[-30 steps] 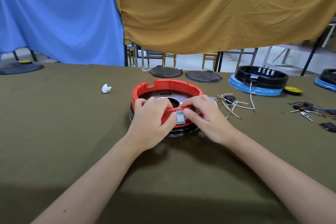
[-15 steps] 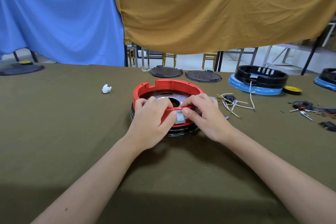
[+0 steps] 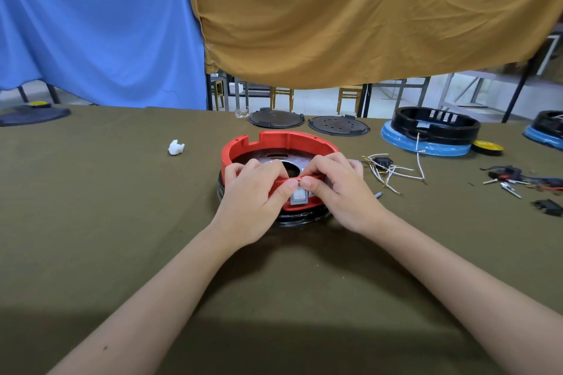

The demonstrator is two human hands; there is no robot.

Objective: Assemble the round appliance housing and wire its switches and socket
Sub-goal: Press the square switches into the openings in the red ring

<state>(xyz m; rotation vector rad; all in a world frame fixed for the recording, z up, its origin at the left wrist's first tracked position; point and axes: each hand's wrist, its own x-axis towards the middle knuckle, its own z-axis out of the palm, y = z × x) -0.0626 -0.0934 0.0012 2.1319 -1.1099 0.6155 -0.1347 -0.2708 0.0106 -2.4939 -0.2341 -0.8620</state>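
Thumbs are what has moved, and only slightly: over the last second I see them creep from either side of the grey rocker switch (image 3: 299,195) up to its top edge, where they now meet tip to tip. The switch itself sits in the same cut-out in the near wall of the red housing ring (image 3: 278,143), and it looks a shade deeper and squarer than before, though I cannot tell whether its clips have caught.

My left hand (image 3: 254,192) grips the ring wall, fingers curled over the rim to the inside, thumb pressing outside at the switch. My right hand (image 3: 341,189) mirrors it, fingers hooked over the rim, thumb on the switch's upper corner. So both are clamped on the ring and squeezing the switch home against it.

The ring rests on its black base (image 3: 300,218) in the middle of the olive table (image 3: 122,222), and it has not shifted.

I judge this as the end of the seating push for one switch. The loose white wires (image 3: 393,169) lie untouched just to the right of the housing, so the wiring is not yet begun, and a further dark part rests among them.
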